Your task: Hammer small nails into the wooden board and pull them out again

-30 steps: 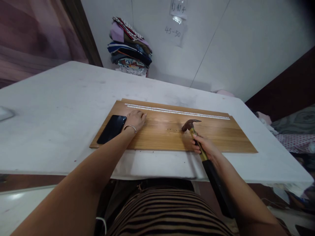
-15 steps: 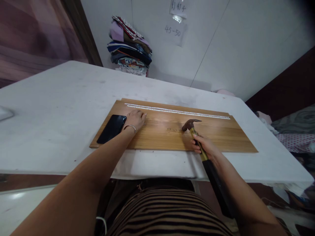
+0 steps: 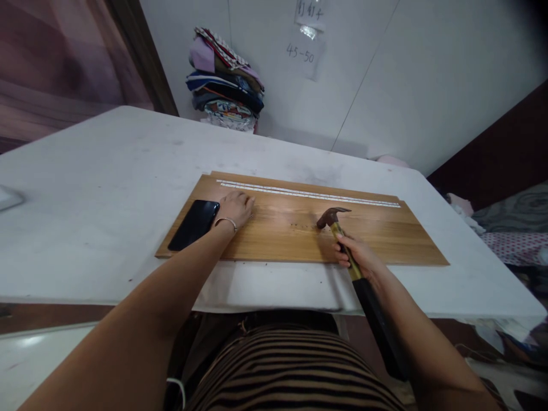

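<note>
My right hand (image 3: 353, 251) is wrapped round a claw hammer (image 3: 330, 218), gripping the yellow part of its handle above the long black grip. The hammer's rusty brown head is over the wooden board (image 3: 274, 242), its striking end down at a row of small dark marks (image 3: 302, 226). I cannot tell whether these are nails or holes. My left hand (image 3: 237, 209) lies palm down on the board, fingers loosely bent and nothing visible in them. Beside its wrist rests a black phone (image 3: 194, 225). Two white measuring strips (image 3: 308, 194) run along the board's far side.
The board lies on a white-covered table (image 3: 85, 200), close to its front edge. A stack of folded cloth (image 3: 226, 80) stands against the wall behind. Paper notes (image 3: 302, 54) are fixed to that wall. A white object (image 3: 9, 197) sits at the far left.
</note>
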A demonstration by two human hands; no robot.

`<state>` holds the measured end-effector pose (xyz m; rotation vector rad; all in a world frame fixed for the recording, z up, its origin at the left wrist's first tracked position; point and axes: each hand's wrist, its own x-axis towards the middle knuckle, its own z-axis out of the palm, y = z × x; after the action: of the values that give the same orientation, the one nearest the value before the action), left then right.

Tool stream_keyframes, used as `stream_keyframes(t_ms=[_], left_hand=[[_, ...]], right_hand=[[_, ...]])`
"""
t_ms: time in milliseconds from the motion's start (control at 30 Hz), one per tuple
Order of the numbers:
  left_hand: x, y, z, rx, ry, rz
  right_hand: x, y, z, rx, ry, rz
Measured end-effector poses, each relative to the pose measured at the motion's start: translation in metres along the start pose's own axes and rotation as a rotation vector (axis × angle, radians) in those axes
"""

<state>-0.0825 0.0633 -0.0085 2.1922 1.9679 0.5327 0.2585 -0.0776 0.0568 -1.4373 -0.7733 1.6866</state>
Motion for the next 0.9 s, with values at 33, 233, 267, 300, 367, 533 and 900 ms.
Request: stream_keyframes(t_ms=[33, 233, 267, 300, 367, 533, 900], left_hand=[[-0.0001, 0.0001, -0.0002, -0.003, 0.000, 0.000], [-0.0003, -0.0001, -0.0002, -0.016, 0.000, -0.003], [-0.0004, -0.0001, -0.0001, -0.014, 0.000, -0.003], [-0.0004, -0.0001, 0.0000, -0.011, 0.001, -0.003], [-0.0004, 0.0000, 0.0002, -0.004, 0.004, -0.004], [0.0000, 0.0000, 0.0006, 0.003, 0.003, -0.009], [-0.0004, -0.0003, 0.0002, -0.019, 0.005, -0.003]], right_hand=[[0.0000, 0.0000, 0.0001, -0.002, -0.004, 0.002], [0.0005, 0.0012, -0.0022, 0.005, -0.012, 0.002], [0.0006, 0.0013, -0.0027, 0.004, -0.011, -0.002], [0.0006, 0.0012, -0.0031, 0.003, -0.010, -0.006], [0.0005, 0.0007, -0.0030, -0.001, -0.010, -0.013], [-0.0005, -0.0010, 0.0003, -0.003, -0.013, 0.002], [-0.0023, -0.0021, -0.0005, 0.003, -0.015, 0.000]])
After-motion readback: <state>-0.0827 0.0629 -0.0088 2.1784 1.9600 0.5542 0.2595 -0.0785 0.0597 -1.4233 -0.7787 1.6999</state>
